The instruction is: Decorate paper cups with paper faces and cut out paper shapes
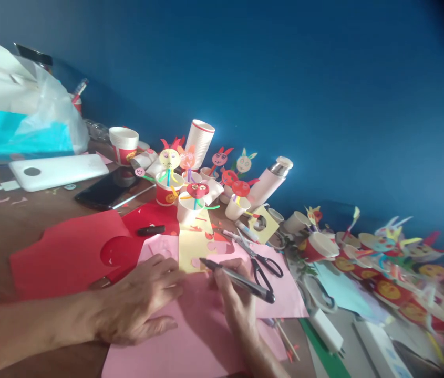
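Right hand (pixel 235 299) grips a pen (pixel 241 281) above pink paper (pixel 190 336); left hand (pixel 135 299) lies open on it.
The sheet runs off the near frame edge. The pen tip nears yellow paper (pixel 192 252); scissors (pixel 261 262) sit just right, red paper (pixel 60 257) left, paper-cup crafts (pixel 316 247) far right.
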A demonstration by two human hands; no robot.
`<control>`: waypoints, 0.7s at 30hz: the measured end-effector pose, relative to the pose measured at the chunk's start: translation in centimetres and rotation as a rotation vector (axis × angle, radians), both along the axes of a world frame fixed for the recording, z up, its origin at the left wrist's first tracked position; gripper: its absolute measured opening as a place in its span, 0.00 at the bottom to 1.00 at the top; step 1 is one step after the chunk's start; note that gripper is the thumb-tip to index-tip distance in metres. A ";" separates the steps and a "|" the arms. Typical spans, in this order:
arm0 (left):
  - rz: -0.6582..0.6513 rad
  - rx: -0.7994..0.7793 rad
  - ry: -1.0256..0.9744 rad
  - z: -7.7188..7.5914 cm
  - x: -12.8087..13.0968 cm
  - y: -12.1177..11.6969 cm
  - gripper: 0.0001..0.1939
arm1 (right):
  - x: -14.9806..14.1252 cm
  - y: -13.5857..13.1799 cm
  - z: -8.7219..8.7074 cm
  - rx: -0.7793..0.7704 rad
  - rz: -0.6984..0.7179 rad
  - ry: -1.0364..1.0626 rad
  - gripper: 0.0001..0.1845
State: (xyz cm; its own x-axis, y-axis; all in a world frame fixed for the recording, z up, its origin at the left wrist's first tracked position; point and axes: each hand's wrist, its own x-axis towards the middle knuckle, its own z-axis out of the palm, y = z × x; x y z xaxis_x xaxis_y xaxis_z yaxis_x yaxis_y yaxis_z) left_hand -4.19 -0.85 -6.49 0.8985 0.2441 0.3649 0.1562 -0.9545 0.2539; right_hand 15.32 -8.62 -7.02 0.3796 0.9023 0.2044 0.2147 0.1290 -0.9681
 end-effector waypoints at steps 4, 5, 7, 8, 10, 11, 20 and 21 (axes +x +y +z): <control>-0.012 -0.014 0.010 -0.2 0.0 0.2 0.15 | -0.3 -0.5 -0.3 -0.058 0.066 -0.070 0.09; -0.015 -0.019 0.012 -0.2 0.1 0.2 0.15 | -0.3 -0.6 -0.4 -0.059 0.088 -0.085 0.09; -0.020 -0.030 0.006 -0.3 0.1 0.2 0.15 | -0.2 -0.6 -0.6 -0.066 0.117 -0.103 0.09; -0.011 -0.036 -0.005 -0.3 0.2 0.2 0.16 | -0.2 -0.6 -0.7 -0.066 0.127 -0.100 0.09; 0.014 -0.042 -0.032 -0.4 0.2 0.2 0.16 | -0.2 -0.6 -0.8 -0.067 0.133 -0.070 0.08; 0.026 -0.044 -0.038 -0.5 0.2 0.2 0.16 | -0.2 -0.5 -0.8 -0.062 0.127 -0.057 0.07; 0.052 -0.113 0.072 -0.4 0.1 0.2 0.07 | -0.3 -0.3 -0.9 -0.053 -0.082 -0.192 0.05; 0.049 -0.108 0.072 -0.4 0.1 0.2 0.06 | -0.5 -0.4 -1.2 -0.066 -0.130 -0.211 0.06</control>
State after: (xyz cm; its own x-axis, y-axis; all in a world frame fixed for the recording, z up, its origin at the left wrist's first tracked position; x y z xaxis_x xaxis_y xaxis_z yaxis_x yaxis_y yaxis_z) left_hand -4.07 -0.67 -6.89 0.9073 0.3230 0.2692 0.2239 -0.9130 0.3410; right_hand 14.86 -8.99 -8.17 0.4488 0.8625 0.2337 0.4239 0.0248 -0.9054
